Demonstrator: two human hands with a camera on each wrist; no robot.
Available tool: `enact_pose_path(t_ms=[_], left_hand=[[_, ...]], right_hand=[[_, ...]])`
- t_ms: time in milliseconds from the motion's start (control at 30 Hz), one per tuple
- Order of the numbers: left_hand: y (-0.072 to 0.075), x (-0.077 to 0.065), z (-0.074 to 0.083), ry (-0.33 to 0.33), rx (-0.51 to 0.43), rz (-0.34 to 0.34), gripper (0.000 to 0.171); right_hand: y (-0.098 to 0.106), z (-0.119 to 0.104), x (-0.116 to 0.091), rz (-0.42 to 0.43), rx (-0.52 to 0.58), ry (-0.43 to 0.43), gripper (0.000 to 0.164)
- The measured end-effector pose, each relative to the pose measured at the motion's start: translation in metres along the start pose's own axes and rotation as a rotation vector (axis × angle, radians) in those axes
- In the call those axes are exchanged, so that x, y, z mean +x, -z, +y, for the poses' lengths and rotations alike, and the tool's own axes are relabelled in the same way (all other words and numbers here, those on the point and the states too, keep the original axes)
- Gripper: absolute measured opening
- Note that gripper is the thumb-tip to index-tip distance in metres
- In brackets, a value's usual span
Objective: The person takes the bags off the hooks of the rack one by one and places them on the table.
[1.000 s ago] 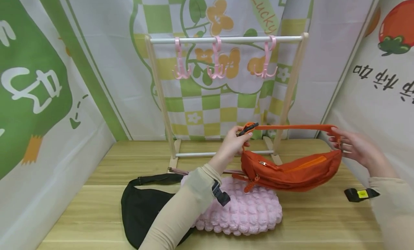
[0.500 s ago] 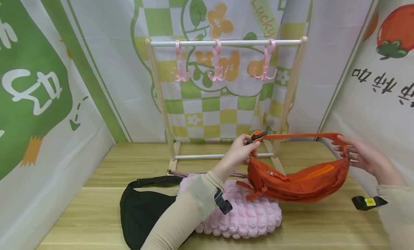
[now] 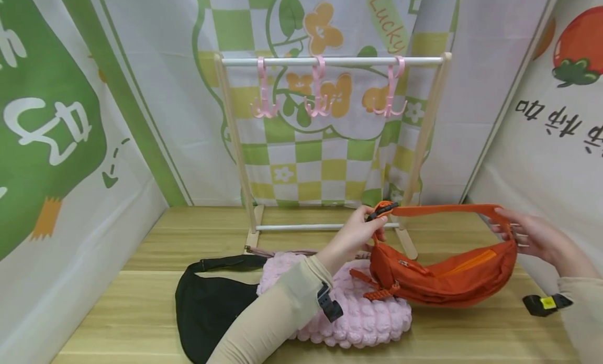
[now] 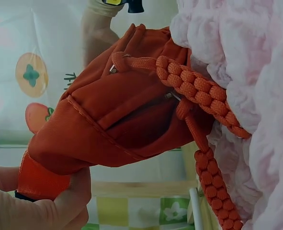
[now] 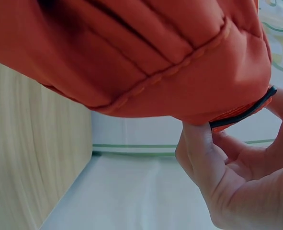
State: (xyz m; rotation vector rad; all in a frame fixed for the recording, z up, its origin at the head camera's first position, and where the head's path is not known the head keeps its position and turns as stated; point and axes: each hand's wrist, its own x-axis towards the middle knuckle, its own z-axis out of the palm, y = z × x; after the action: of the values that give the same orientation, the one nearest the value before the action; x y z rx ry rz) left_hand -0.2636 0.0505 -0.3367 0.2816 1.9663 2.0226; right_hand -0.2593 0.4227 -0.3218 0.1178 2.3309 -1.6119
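Note:
An orange waist bag (image 3: 454, 280) hangs between my two hands over the right part of the table, its strap (image 3: 443, 210) stretched along the top. At the bag's left end, my left hand (image 3: 356, 232) pinches the strap beside a black buckle (image 3: 382, 211). My right hand (image 3: 537, 239) holds the strap at the other end, fingers bent around it in the right wrist view. Two braided zipper pulls (image 4: 213, 179) dangle from the bag in the left wrist view, against a pink puffy bag (image 3: 372, 322) lying below. My left forearm partly hides that pink bag.
A black shoulder bag (image 3: 209, 306) lies on the table at left, beside the pink one. Behind them stands a wooden rack with a white top bar (image 3: 358, 61), from which pink hooks (image 3: 318, 99) hang. Printed curtains enclose the back and sides.
Both hands have brought the orange bag right and lower, nearer to me, with the strap still stretched between them. The pink and black bags stay in place.

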Motion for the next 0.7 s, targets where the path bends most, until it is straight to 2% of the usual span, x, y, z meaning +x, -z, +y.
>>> enact_pose_path(t_ms=[200, 333, 500, 700], left_hand=[[-0.005, 0.001, 0.000, 0.027, -0.054, -0.016, 0.021], [-0.007, 0.001, 0.000, 0.049, -0.093, -0.036, 0.023], [-0.009, 0.002, 0.002, 0.047, -0.134, -0.063, 0.024], [-0.011, 0.003, -0.001, 0.070, -0.134, -0.063, 0.020]], right_hand=[[0.004, 0.007, 0.000, -0.001, -0.027, -0.013, 0.020], [0.006, 0.008, 0.001, 0.007, -0.059, -0.028, 0.030], [0.011, 0.008, 0.001, 0.018, -0.081, -0.054, 0.034], [0.015, 0.011, 0.001, 0.009, -0.135, -0.086, 0.074]])
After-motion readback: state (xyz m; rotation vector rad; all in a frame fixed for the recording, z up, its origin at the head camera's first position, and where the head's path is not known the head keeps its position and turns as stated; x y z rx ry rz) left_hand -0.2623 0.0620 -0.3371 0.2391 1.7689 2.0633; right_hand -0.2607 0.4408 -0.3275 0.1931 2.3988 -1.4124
